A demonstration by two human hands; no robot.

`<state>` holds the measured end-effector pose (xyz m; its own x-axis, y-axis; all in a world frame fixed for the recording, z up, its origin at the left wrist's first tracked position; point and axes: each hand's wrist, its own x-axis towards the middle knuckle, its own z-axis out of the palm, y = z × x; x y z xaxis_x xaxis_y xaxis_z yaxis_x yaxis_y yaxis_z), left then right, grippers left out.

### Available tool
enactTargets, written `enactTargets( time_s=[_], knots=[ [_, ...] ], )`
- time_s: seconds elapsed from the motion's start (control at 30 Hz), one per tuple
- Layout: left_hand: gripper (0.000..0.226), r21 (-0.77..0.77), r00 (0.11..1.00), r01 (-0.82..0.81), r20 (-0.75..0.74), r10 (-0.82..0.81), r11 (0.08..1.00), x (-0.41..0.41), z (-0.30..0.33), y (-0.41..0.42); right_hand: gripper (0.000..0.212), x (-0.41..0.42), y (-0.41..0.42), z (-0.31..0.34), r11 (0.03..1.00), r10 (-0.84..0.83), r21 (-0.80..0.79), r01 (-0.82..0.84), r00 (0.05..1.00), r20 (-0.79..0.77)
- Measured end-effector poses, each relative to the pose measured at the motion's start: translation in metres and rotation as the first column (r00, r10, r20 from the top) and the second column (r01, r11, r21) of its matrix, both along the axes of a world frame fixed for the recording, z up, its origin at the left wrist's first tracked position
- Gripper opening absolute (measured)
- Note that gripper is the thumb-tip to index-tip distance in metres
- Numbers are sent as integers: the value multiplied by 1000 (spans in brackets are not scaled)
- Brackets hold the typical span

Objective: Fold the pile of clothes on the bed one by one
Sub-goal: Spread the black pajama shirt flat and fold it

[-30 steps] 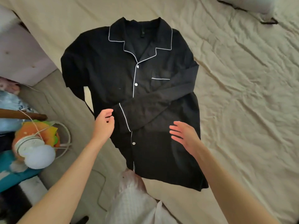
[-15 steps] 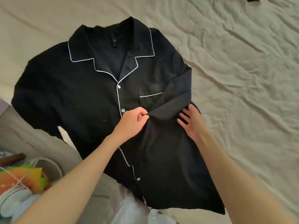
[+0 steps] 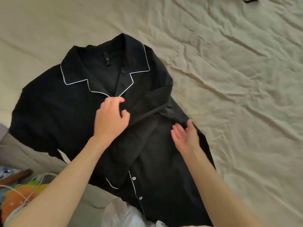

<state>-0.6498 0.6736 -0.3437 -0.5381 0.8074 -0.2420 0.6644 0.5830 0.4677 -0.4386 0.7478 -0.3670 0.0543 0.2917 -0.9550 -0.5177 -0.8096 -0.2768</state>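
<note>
A black pyjama shirt (image 3: 65, 115) with white piping lies face up on the beige bed sheet (image 3: 229, 79), collar toward the far side. Its right sleeve (image 3: 150, 105) is folded in across the front, and the white-trimmed cuff (image 3: 113, 185) ends near the lower buttons. My left hand (image 3: 111, 120) is at the chest just under the collar, fingers curled, pinching the sleeve fabric. My right hand (image 3: 185, 136) hovers flat with straight fingers over the shirt's right side, just below the folded sleeve.
The bed's near-left edge drops to the floor, where an orange and green object (image 3: 19, 199) lies with white cords and a wooden stick (image 3: 16, 175). White cloth (image 3: 124, 215) shows at the bottom centre. A dark item (image 3: 252, 0) pokes in at the top right.
My left hand has carried the sleeve fabric up from mid-shirt to the chest under the collar. My right hand has shifted to the shirt's right side. The view has tilted, and the shirt sits lower in frame.
</note>
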Motion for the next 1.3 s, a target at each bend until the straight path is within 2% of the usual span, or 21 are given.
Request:
enactTargets(
  time_s=[0.07, 0.13, 0.17, 0.23, 0.3, 0.33, 0.4, 0.5, 0.57, 0.63, 0.73, 0.8, 0.87, 0.9, 0.97, 1.0, 1.03, 1.07, 1.13, 1.2, 1.3],
  knots=[
    [38, 55, 974, 222, -56, -219, 973, 29, 0, 42, 63, -11, 1, -2, 998, -8, -68, 2, 996, -83],
    [51, -55, 912, 396, -91, -400, 917, 56, -9, 73, 53, -18, 10, -5, 995, 29, -88, -37, 995, -94],
    [51, -130, 889, 434, -97, -447, 892, 65, -16, 85, 46, -19, 17, -6, 995, 45, -83, -51, 997, -70],
    [34, -140, 918, 374, -85, -388, 917, 62, -24, 100, 37, -15, 33, -8, 998, 29, -58, -30, 999, -28],
    [19, -6, 987, 144, 78, -143, 990, 43, -22, 107, 35, -2, 51, -8, 998, -35, -54, 33, 999, -38],
    [16, 38, 988, 44, 148, -49, 998, 30, -19, 107, 35, 6, 60, -7, 995, -72, -67, 69, 997, -42],
    [11, 66, 985, -28, 171, 16, 997, 9, -14, 102, 35, 18, 70, -6, 992, -91, -89, 88, 995, -30],
    [11, 36, 963, 31, 266, -39, 999, 11, -10, 98, 42, 14, 69, -7, 998, -55, -33, 52, 994, -95],
    [29, 29, 928, 131, 348, -133, 991, 33, -15, 103, 44, 2, 63, -9, 1000, 11, 2, -11, 992, -124],
    [42, -33, 913, 294, 307, -270, 955, 61, -26, 111, 39, -6, 59, -11, 998, 63, 38, -60, 993, -98],
    [30, -126, 927, 354, 183, -329, 927, 85, -42, 120, 28, -2, 62, -14, 989, 106, 109, -98, 992, -65],
    [18, -116, 951, 248, 218, -219, 962, 79, -45, 124, 30, 8, 68, -17, 986, 114, 130, -107, 992, -52],
    [12, -96, 936, 68, 350, -30, 993, 59, -43, 121, 32, 16, 73, -19, 992, 60, 113, -51, 995, -79],
    [10, -98, 889, -61, 447, 99, 993, 47, -40, 116, 35, 19, 75, -19, 996, 12, 88, -3, 995, -101],
    [6, -160, 697, -352, 612, 373, 922, 20, -30, 97, 39, 18, 76, -20, 996, -78, 35, 83, 989, -125],
    [10, -215, 615, -443, 633, 470, 870, 9, -25, 85, 41, 16, 76, -20, 994, -103, 18, 107, 987, -125],
    [13, -273, 568, -482, 626, 534, 833, 1, -21, 73, 42, 12, 75, -21, 993, -118, 5, 120, 986, -118],
    [13, -324, 561, -480, 601, 569, 815, -5, -18, 64, 44, 9, 74, -22, 992, -123, -5, 123, 987, -108],
    [9, -350, 634, -403, 560, 534, 846, -10, -17, 59, 50, 4, 70, -24, 995, -99, -7, 99, 991, -86],
    [10, -253, 740, -329, 529, 415, 910, -9, -20, 78, 57, 4, 69, -25, 998, -56, 14, 58, 995, -81],
    [38, -122, 858, -162, 472, 201, 979, 8, -25, 130, 54, 7, 71, -25, 999, -22, 35, 25, 997, -74]
  ],
)
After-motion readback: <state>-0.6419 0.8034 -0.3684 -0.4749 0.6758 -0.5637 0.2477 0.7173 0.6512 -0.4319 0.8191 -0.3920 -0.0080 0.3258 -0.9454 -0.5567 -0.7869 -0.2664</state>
